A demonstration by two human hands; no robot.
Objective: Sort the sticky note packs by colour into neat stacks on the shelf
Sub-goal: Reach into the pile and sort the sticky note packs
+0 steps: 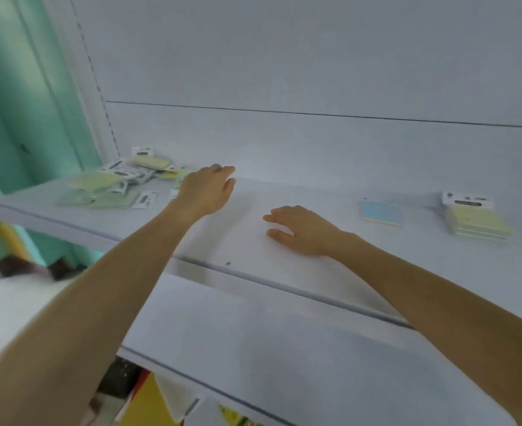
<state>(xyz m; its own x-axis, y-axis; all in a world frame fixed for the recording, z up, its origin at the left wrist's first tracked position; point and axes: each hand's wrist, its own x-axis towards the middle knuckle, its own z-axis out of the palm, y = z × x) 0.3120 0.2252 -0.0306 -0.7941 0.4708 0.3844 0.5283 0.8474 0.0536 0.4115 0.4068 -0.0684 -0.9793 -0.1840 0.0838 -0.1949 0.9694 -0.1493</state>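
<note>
Loose pile [109, 186] of yellow and green packs lies jumbled at ten o'clock on the shelf [315, 204], unsorted. Left hand [206, 192], at the pile's three o'clock edge, has relaxed fingers and holds nothing; judged placed to take the next pack. Right hand [302, 230], near centre, is spread flat and low over bare shelf, empty; contact with the surface cannot be confirmed. Blue pack [381, 212] lies alone at three o'clock, well apart from the pile, probably starting its own stack. Yellow stack [477, 224] sits further right, squared, labels rearward. Sorting judged part done.
</note>
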